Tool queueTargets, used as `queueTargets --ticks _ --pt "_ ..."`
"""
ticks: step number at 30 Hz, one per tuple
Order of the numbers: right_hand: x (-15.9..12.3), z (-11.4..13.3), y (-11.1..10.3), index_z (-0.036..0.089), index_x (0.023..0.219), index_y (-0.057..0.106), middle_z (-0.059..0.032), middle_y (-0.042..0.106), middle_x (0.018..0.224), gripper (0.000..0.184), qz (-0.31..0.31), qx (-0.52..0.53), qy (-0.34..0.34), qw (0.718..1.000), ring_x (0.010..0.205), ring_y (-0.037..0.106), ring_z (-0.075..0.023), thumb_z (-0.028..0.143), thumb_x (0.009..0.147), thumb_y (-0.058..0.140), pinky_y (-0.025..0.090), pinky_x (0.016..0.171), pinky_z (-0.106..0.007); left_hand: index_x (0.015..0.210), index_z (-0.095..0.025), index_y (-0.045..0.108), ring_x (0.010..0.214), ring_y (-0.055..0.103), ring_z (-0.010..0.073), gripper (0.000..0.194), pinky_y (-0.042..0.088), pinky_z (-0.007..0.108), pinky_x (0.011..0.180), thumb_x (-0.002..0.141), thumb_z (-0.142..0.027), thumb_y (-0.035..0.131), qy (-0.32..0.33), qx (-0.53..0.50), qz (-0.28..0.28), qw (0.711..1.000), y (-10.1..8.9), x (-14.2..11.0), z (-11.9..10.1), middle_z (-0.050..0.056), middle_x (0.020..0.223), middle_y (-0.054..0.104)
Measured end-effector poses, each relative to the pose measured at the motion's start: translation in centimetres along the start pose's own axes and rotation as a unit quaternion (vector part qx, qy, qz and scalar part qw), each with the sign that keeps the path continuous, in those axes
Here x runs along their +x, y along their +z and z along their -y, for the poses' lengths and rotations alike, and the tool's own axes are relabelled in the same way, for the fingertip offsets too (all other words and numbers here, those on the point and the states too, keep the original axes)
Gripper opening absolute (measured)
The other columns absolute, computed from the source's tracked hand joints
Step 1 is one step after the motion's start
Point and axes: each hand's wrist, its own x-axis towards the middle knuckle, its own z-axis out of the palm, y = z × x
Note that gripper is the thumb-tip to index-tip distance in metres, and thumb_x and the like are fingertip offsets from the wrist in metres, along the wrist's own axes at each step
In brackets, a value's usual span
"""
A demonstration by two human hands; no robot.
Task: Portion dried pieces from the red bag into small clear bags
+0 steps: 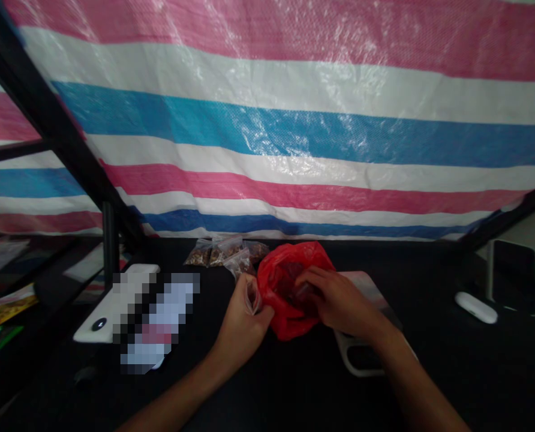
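Note:
My left hand [245, 321] is closed around a small clear zip bag [252, 296], its mouth spread between thumb and fingers. Directly to its right stands a red plastic bag [289, 318] with its top gaping. The fingers of my right hand [342, 300] reach over the rim into this bag. They are curled together, and what they grip is hard to make out in the dark interior. Just behind my left hand lie several small zip bags [222, 252] filled with brown bits.
A flat pale-rimmed device [357, 360] lies under my right forearm. At the right are a white oval case [477, 307] and a dark-screened phone [514, 277]. A white device [92, 312] and a partly blurred item sit left. Striped plastic sheeting [303, 132] hangs behind the black table.

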Motion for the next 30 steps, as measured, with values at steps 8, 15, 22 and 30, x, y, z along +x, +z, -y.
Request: queueTargets --ticks 8,15,22,30 --pt "0.1 0.9 0.2 0.027 0.126 0.065 -0.0072 0.067 0.125 0.033 -0.027 -0.032 0.027 0.999 0.103 0.068 -0.0235 0.018 0.096 0.057 0.051 0.089 -0.035 0.075 -0.023 0.046 0.064 0.048 0.0131 0.018 0.04 0.024 0.06 0.064 -0.014 0.057 0.032 0.008 -0.006 0.999 -1.0 0.6 -1.5 -0.006 0.069 0.049" --pt "0.0 1.7 0.0 0.029 0.12 0.067 -0.0037 0.066 0.129 0.033 -0.012 -0.01 -0.004 1.0 0.099 0.069 -0.0202 0.01 0.097 0.051 0.051 0.086 -0.032 0.077 -0.022 0.051 0.067 0.052 0.0147 0.013 0.043 0.025 0.064 0.068 -0.013 0.056 0.071 0.09 -0.017 0.993 -1.5 0.7 -1.7 -0.004 0.07 0.053" --pt "0.5 1.9 1.8 0.028 0.131 0.06 -0.0043 0.066 0.131 0.032 0.005 -0.011 -0.007 1.0 0.103 0.069 -0.0223 0.021 0.101 0.053 0.051 0.086 -0.034 0.07 -0.021 0.051 0.062 0.05 0.0133 0.011 0.042 0.024 0.061 0.064 -0.012 0.055 0.042 0.072 0.009 0.996 -1.3 0.8 -1.5 -0.004 0.064 0.052" --pt "0.4 1.9 2.2 0.031 0.128 0.061 -0.0041 0.063 0.13 0.032 0.024 -0.051 -0.003 0.998 0.095 0.069 -0.0196 0.019 0.1 0.052 0.049 0.077 -0.03 0.075 -0.021 0.052 0.061 0.051 0.0119 0.016 0.042 0.022 0.059 0.063 -0.012 0.056 -0.013 0.017 -0.038 0.999 -1.8 1.4 -1.4 -0.006 0.065 0.053"
